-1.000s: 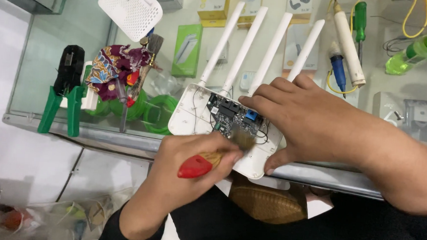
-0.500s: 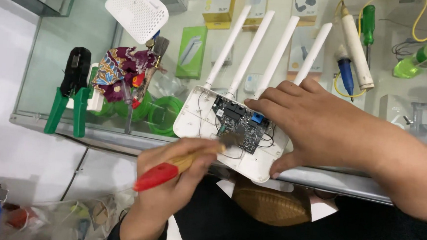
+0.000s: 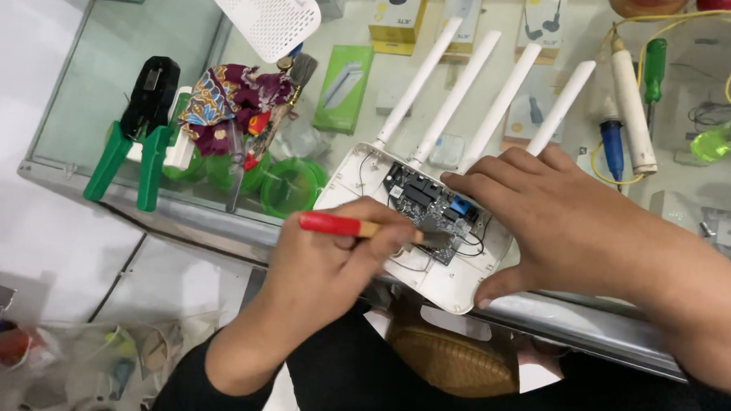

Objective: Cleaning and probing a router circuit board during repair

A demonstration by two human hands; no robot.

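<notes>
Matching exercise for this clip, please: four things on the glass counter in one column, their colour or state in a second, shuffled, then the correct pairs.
Things:
1. Router
2. Brush
3. Crimping tool
4. Screwdriver

Colour or state:
A. Green handle, lying untouched at the far right
B. Red handle, held in the left hand
C. White, cover off, circuit board showing, steadied by the right hand
D. Black head with green handles, lying at the counter's left end

Pairs: 1-C, 2-B, 3-D, 4-A
</notes>
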